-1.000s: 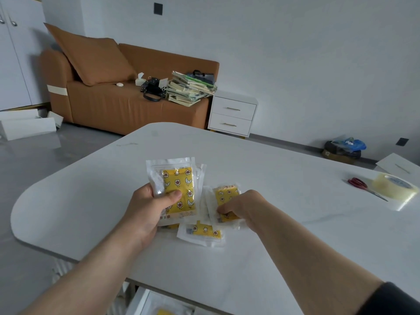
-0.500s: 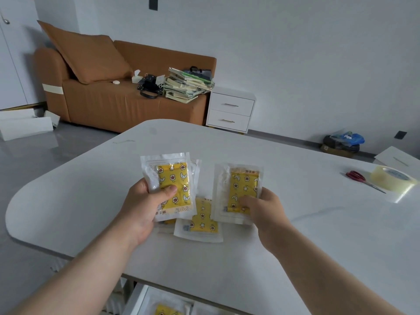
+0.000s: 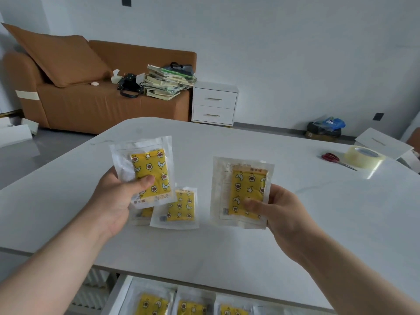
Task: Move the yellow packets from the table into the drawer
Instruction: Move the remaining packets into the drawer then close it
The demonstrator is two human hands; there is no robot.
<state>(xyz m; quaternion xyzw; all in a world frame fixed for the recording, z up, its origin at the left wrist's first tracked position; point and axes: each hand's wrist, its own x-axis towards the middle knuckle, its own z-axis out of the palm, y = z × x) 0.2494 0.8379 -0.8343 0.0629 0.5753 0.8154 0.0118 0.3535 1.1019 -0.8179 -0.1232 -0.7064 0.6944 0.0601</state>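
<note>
Behind the table's (image 3: 250, 258) far-left edge: brown sofa (image 3: 91, 110) with a cushion (image 3: 61, 57) and a messy book stack (image 3: 168, 85) on it, white nightstand (image 3: 213, 105) just beside its right end. Over the table's near-left part, left hand (image 3: 113, 201) holds the left-hand packet (image 3: 147, 171) upright and lifted off the top, thumb across its front, fingers behind it. Under it two more lie flat on the table: hidden packet (image 3: 142, 214), mostly covered by the held one, and exposed packet (image 3: 179, 208), in plain view just right of it and overlapping it. Further right, right hand (image 3: 284, 212) holds the right-hand packet (image 3: 245, 194) upright, thumb on the lower front, fingers round the right edge; it sits apart from the left-hand one. Below the table's near edge the drawer (image 3: 122, 292) is pulled open, with drawer packets in a row: left (image 3: 152, 303), middle (image 3: 191, 308), right (image 3: 231, 311), all cut off by the frame. Near the table's far-right edge: red-handled scissors (image 3: 331, 158) just beside a clear tape roll (image 3: 363, 156); contact between them, can't tell.
</note>
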